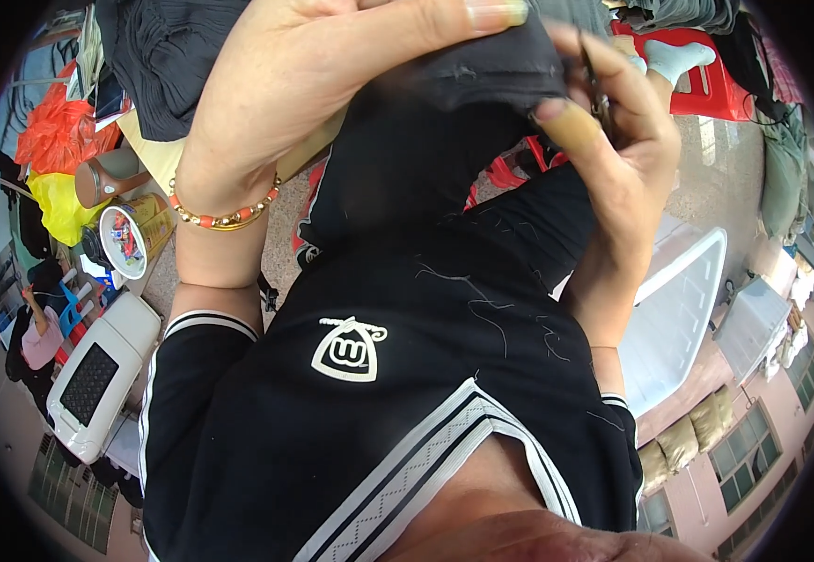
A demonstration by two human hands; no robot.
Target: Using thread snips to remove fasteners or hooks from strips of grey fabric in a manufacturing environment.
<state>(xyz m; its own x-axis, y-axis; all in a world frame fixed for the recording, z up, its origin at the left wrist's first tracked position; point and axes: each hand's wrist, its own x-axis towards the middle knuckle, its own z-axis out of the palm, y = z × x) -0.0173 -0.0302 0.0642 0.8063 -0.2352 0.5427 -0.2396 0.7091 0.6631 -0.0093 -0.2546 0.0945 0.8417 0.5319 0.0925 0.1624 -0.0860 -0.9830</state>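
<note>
A dark grey garment piece (496, 70) with a stitched seam is stretched between my hands, above my lap. My left hand (299, 80), with a beaded bracelet at the wrist, pinches its upper edge between thumb and fingers. At the garment's right edge, my right hand (617, 131) is curled, its thumb against the cloth. A small, dark metal tool, seemingly thread snips (595, 86), lies within its fingers, partly hidden and blurred. Loose threads (482, 295) cling to my black shirt.
More dark ribbed cloth (168, 61) lies at the upper left. Beside it are a brown cup (107, 178), a tub of small wrapped items (156, 225) and red and yellow bags (60, 122). A clear plastic bin (683, 318) stands right; a red stool (716, 89) is beyond.
</note>
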